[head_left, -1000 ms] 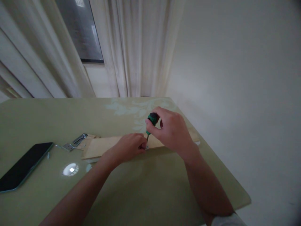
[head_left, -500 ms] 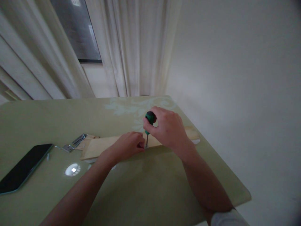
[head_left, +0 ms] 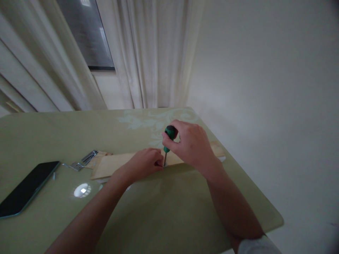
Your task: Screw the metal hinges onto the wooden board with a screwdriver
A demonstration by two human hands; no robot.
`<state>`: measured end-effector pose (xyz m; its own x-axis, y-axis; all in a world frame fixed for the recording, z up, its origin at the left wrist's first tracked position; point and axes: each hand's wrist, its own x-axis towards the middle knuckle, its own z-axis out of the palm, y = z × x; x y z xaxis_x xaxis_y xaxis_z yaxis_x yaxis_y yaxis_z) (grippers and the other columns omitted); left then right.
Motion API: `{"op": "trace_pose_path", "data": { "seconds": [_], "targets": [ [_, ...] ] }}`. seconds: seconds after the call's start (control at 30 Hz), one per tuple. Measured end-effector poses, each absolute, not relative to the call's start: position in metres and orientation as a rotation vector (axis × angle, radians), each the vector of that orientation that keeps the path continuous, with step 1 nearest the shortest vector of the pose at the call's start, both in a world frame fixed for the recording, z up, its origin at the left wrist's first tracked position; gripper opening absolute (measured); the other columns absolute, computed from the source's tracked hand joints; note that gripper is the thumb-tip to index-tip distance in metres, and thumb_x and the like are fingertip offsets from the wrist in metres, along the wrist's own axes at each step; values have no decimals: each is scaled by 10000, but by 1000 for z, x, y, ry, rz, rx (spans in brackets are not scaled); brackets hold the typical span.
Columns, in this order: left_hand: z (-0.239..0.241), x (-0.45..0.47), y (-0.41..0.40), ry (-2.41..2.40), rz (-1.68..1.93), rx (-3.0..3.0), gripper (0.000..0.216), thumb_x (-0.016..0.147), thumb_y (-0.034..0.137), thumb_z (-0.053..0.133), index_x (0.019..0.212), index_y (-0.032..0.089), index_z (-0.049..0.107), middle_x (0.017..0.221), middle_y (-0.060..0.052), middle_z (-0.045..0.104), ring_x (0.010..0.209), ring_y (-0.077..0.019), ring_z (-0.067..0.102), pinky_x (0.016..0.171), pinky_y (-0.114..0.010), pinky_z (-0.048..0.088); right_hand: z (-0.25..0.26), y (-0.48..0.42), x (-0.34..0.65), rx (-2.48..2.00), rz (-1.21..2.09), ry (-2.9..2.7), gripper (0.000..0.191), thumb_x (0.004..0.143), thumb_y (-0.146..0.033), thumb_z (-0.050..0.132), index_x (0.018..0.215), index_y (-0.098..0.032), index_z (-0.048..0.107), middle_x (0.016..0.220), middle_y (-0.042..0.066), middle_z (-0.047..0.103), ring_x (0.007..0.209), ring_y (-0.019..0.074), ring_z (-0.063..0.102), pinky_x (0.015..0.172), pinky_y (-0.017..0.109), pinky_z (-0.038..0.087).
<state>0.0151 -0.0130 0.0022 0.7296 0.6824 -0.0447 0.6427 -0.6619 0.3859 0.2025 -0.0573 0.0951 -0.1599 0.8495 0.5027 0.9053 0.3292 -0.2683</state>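
Note:
A green and black screwdriver [head_left: 171, 132] stands nearly upright, its handle gripped by my right hand [head_left: 192, 144]. Its metal tip meets the near edge of a long pale wooden board [head_left: 113, 164], at what looks like a small metal piece. Just left of the tip, my left hand [head_left: 145, 163] rests on the board with its fingers curled. Whatever those fingers pinch at the board's edge is hidden. The board lies across the table, its right end showing beyond my right wrist.
Left of the board are metal hinges [head_left: 82, 162] beside thin wood pieces [head_left: 99, 158]. A small screw [head_left: 54, 175] lies by a dark phone-like slab [head_left: 29, 187]. The pale green table [head_left: 159, 218] has a white wall to its right and curtains [head_left: 159, 53] behind.
The screwdriver handle and my right hand have shifted slightly to the right, so the shaft leans a little more. My left hand and the board stay in place.

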Motion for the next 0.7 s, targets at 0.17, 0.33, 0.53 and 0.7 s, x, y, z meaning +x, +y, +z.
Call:
{"op": "trace_pose_path", "data": {
  "seconds": [0.17, 0.33, 0.53, 0.7],
  "targets": [
    [2, 15, -13, 1031, 127, 2563, 112, 828, 178, 666, 762, 214, 748, 873, -30, 715, 787, -183, 617, 664, -313, 360, 97, -58, 204, -1544, -120, -2007, 215, 954, -414, 652, 857, -222, 655, 816, 33, 719, 711, 186, 598, 633, 328, 274],
    [3, 15, -13, 1047, 126, 2559, 105, 824, 173, 667, 762, 212, 743, 880, -31, 710, 782, -178, 609, 662, -309, 357, 95, -54, 204, -1561, -106, -2011, 219, 953, -410, 655, 836, -225, 649, 790, 26, 708, 663, 171, 570, 620, 325, 266],
    [3, 15, -14, 1053, 137, 2569, 120, 829, 183, 662, 724, 209, 713, 858, -27, 700, 753, -174, 591, 640, -307, 320, 93, -54, 204, -1559, -117, -2001, 216, 954, -415, 657, 848, -227, 647, 791, 24, 709, 651, 168, 556, 618, 327, 249],
    [3, 16, -14, 1053, 140, 2575, 120, 827, 185, 654, 716, 206, 694, 861, -33, 699, 749, -178, 586, 634, -314, 310, 95, -55, 203, -1558, -114, -2019, 210, 968, -412, 622, 875, -225, 638, 843, 36, 724, 708, 188, 583, 629, 338, 239]
  ]
}}
